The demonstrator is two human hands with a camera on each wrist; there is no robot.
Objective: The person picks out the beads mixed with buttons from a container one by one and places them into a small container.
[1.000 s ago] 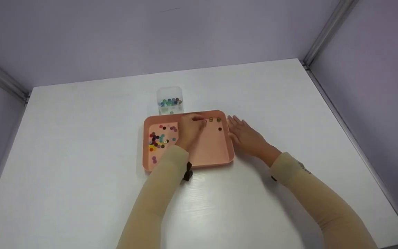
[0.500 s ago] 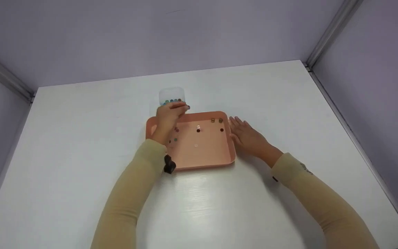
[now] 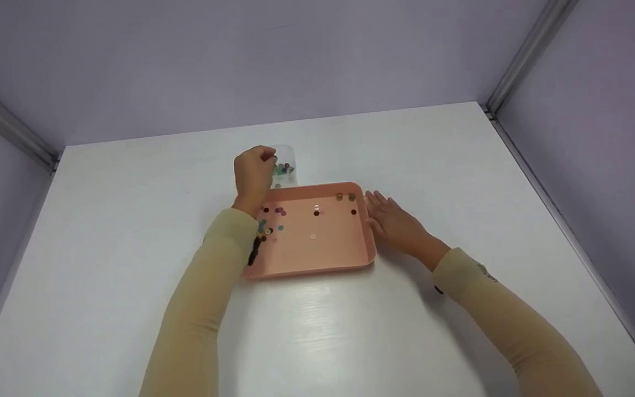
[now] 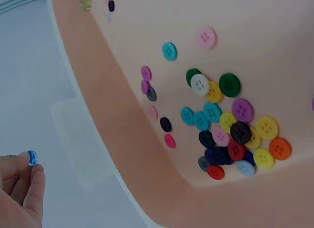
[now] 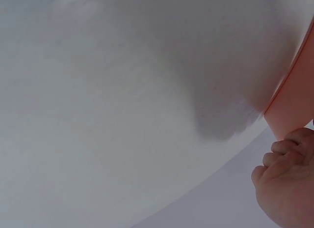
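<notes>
While left hand (image 4: 19, 188) pinches blue bead (image 4: 32, 157), pink tray (image 4: 122, 134)

The tray (image 3: 317, 264) lies mid-worktop (image 3: 433, 165) before me. The jar (image 3: 286, 165) stands just behind the tray's far left corner. My left hand (image 3: 252, 175) is over the jar, a bead (image 4: 32, 157) between its fingertips. My right hand (image 3: 397, 223) rests against the tray's right wall. Buttons (image 4: 230, 134) lie heaped in the tray's left part, with a few along its far wall.
</notes>
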